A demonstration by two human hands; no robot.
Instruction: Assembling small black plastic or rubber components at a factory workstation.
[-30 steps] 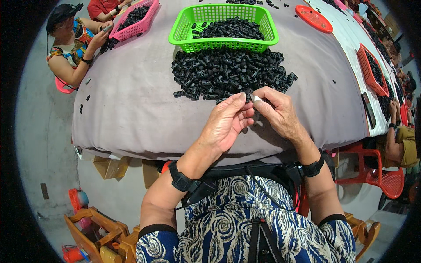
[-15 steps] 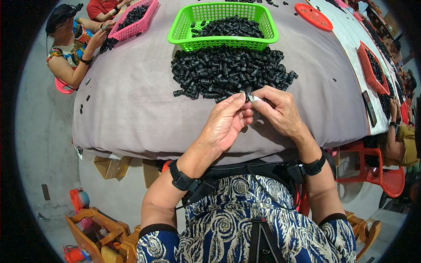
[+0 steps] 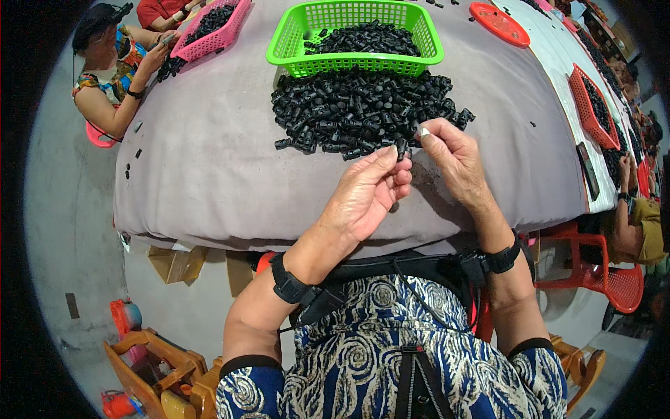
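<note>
My left hand point(image 3: 364, 194) pinches a small black cylindrical part point(image 3: 401, 146) upright between thumb and fingers, just in front of the pile. To its right and slightly farther away, my right hand point(image 3: 455, 159) is closed, thumb against forefinger. A small whitish piece point(image 3: 423, 131) shows at that thumb tip; its kind is too small to make out. The two hands are apart. Beyond them lies a heap of similar black parts point(image 3: 349, 115) on the grey cloth. A bright green basket point(image 3: 356, 65), partly filled with the same parts, stands behind the heap.
At the far left a co-worker point(image 3: 108, 84) handles something beside a pink basket point(image 3: 209, 49). A red-orange tray point(image 3: 499, 24) lies at the far right, and a red basket point(image 3: 593, 108) stands on the white neighbouring table. A red chair point(image 3: 593, 269) is at right.
My right hand has drawn away from the left, moving up and to the right with the whitish piece. My left hand stays nearly in place, the black part now plainly visible.
</note>
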